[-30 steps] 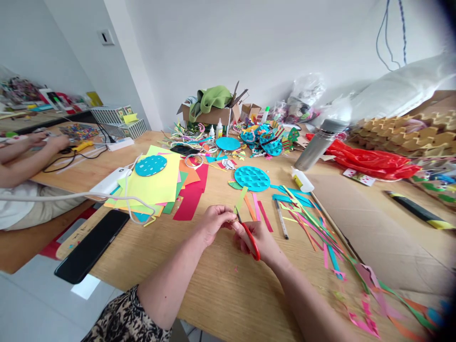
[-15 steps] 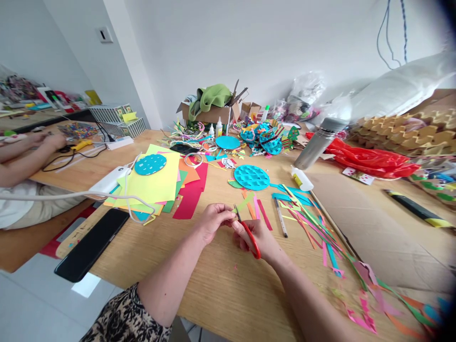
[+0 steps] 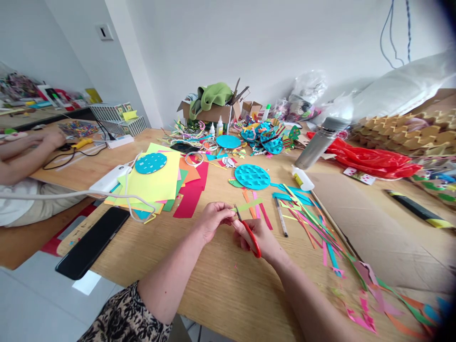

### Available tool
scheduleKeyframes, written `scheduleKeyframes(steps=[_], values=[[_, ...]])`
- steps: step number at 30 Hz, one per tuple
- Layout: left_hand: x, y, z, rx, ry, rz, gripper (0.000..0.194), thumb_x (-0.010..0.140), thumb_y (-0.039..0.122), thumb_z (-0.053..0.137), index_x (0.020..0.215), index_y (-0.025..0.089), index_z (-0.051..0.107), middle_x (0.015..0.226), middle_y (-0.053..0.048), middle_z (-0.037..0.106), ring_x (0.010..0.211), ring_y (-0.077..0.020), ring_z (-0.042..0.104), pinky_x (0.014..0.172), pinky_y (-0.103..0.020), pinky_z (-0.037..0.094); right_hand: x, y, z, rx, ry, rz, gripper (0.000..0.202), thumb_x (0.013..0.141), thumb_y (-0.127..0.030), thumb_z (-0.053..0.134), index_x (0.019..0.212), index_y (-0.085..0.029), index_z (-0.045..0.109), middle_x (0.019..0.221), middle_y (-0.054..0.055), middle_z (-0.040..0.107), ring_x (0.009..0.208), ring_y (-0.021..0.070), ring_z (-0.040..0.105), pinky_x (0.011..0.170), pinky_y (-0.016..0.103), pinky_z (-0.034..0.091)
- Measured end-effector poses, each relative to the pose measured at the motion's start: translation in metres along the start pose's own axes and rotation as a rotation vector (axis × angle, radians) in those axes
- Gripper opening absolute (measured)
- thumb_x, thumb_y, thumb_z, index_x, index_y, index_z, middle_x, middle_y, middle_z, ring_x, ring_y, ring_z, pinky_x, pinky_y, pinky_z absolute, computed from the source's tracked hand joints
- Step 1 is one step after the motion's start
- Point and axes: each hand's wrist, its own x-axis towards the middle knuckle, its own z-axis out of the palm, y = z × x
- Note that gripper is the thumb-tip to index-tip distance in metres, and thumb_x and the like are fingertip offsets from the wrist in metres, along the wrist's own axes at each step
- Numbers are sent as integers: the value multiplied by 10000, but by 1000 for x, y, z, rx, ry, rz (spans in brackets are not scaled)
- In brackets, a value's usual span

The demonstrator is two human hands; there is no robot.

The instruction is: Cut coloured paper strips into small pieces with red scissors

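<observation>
My left hand (image 3: 218,219) pinches one end of a narrow yellow-green paper strip (image 3: 252,204), which sticks out to the right above the table. Wrapped around red-handled scissors (image 3: 253,240), my right hand (image 3: 261,237) sits close beside it. The dark blades point up and away and meet the strip near my left fingertips; whether they cut into it I cannot tell. Just beyond lie orange, pink and red paper strips (image 3: 265,216). Behind these is a blue, dimpled paper oval (image 3: 252,176) with a small green piece (image 3: 234,183) at its left edge.
Coloured paper sheets (image 3: 160,183) and a black phone (image 3: 93,242) lie on the left. To the right are a pen (image 3: 281,217), glue bottle (image 3: 302,178), steel flask (image 3: 322,142), cardboard (image 3: 377,223) and a cutter knife (image 3: 416,207). Another person's hands (image 3: 50,140) are at far left.
The yellow-green strip has swung from slanting upward to nearly level, its free end now farther right. Both hands and the scissors stay almost in place.
</observation>
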Motion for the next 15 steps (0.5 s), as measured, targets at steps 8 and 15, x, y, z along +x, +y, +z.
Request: scheduleKeyframes(steps=[8,15], values=[[1,-1,-1,20,4,8,137,588,228,693,613,119,613,590,-13,584,552,-87,504,569,-219,404,1,3,-1,14,-3,11,541,772,-639,527,556,-143,543,393,3,507,347,84,424,356,194,300],[3,-2,-2,15,28,25,125,591,219,683,622,118,616,563,-4,564,535,-88,506,565,-225,405,-1,-3,1,-1,9,9,537,770,-630,532,525,-152,517,373,-2,494,328,81,405,352,197,293]])
